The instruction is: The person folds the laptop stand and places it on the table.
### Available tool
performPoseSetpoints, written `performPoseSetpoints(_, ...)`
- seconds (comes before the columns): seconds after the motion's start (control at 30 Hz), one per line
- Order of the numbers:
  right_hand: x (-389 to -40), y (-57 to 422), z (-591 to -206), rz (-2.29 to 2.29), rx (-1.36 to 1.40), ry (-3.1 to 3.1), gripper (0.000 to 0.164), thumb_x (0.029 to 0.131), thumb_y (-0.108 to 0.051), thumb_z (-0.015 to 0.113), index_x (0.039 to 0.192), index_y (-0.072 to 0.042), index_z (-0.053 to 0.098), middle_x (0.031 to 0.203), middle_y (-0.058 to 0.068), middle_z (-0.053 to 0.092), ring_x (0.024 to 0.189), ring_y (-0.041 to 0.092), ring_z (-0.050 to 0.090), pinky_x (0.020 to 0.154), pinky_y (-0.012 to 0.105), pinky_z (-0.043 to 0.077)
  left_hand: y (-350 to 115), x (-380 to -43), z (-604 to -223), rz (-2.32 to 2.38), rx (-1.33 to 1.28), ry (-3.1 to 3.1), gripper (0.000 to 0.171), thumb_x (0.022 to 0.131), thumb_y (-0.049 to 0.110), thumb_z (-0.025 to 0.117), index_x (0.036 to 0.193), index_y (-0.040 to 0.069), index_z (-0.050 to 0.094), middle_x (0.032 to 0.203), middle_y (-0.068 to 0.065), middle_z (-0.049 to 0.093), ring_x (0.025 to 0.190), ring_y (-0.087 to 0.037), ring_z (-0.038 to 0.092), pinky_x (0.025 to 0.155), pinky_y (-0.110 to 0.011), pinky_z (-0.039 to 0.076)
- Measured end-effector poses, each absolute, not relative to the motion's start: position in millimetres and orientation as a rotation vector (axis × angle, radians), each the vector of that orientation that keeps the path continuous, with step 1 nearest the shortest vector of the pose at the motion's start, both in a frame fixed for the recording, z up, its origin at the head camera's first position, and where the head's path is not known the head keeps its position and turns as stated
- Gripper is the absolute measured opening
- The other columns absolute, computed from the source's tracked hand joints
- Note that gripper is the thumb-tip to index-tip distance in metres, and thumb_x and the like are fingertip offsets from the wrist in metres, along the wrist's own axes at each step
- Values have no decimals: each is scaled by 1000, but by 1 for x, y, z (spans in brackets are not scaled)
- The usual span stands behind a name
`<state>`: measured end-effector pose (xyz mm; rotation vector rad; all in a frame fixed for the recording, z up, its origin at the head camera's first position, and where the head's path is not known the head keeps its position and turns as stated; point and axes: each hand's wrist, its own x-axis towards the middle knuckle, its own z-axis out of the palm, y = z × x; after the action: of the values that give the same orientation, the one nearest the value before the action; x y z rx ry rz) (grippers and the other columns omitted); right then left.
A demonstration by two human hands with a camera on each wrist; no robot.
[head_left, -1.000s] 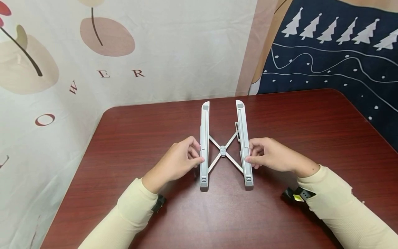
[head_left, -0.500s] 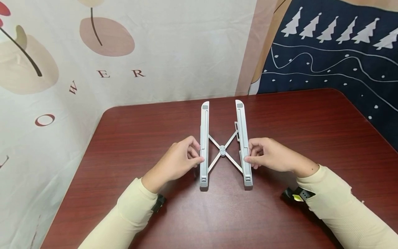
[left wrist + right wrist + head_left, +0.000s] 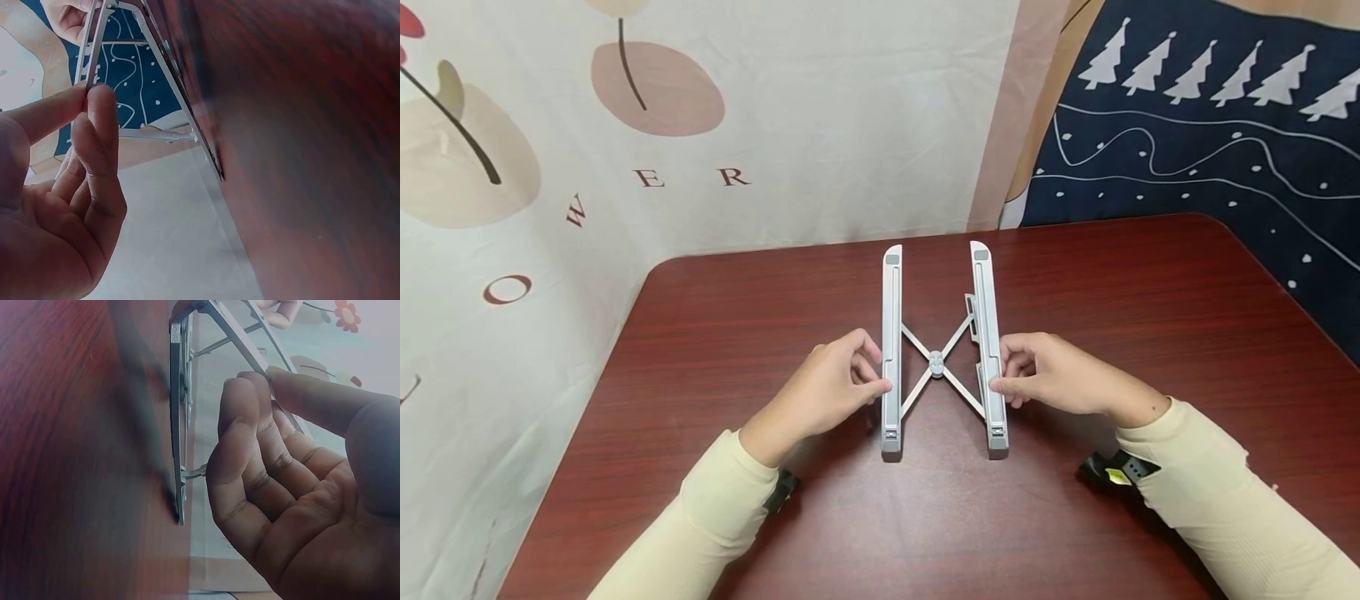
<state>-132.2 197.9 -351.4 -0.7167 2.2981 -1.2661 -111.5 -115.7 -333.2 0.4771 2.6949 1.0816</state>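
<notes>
A silver folding laptop stand (image 3: 936, 363) stands in the middle of the table, its two long side bars joined by crossed struts with a round hub. Each side is raised as a wedge, as the upper bar and lower leg (image 3: 169, 69) in the left wrist view show. My left hand (image 3: 831, 387) pinches the left upper bar (image 3: 892, 333) between thumb and fingers. On the other side, my right hand (image 3: 1060, 371) pinches the right upper bar (image 3: 987, 317) the same way. The far sides of both bars are partly hidden.
The dark red wooden table (image 3: 760, 300) has rounded far corners. Behind it hangs a pale printed cloth (image 3: 850, 108), with a navy cloth (image 3: 1180, 142) bearing white trees at the right. A black strap device (image 3: 1112, 469) sits at my right wrist.
The stand's left bar has shifted very slightly to the left with my left hand, so the bars are a touch farther apart. Both hands keep their hold.
</notes>
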Motion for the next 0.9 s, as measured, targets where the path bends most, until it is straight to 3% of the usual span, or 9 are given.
performPoseSetpoints(0.2, -133, 199, -352, -1269, -732, 2292, 16, 91, -7, 71, 88, -4, 56, 66, 4, 66, 61, 18, 65, 58, 29, 53, -117, -112, -331, 1010, 453, 2699, 36, 82, 21, 83, 108, 10, 59, 75, 13, 72, 67, -3, 65, 75, -32, 50)
performPoseSetpoints(0.5, -133, 200, -352, -1267, -747, 2290, 16, 91, -8, 71, 88, -4, 56, 66, 3, 66, 62, 20, 65, 58, 31, 53, -118, -115, -333, 1116, 393, 2576, 35, 82, 13, 82, 108, 4, 59, 74, 2, 75, 62, -16, 72, 79, -31, 50)
performPoseSetpoints(0.73, -133, 198, -352, -1286, -737, 2275, 16, 91, -7, 71, 89, -3, 56, 67, 4, 67, 61, 15, 65, 59, 34, 55, -120, -118, -337, 1167, 479, 2530, 31, 84, 10, 80, 104, 2, 59, 74, 0, 75, 64, -15, 71, 68, -25, 51)
performPoseSetpoints(0.9, -132, 197, -352, -1283, -729, 2279, 16, 90, -7, 72, 89, -3, 56, 67, 4, 67, 61, 15, 65, 59, 33, 55, -120, -119, -339, 1217, 482, 2476, 31, 85, 8, 79, 105, -2, 57, 74, -3, 74, 64, -20, 70, 55, -28, 51)
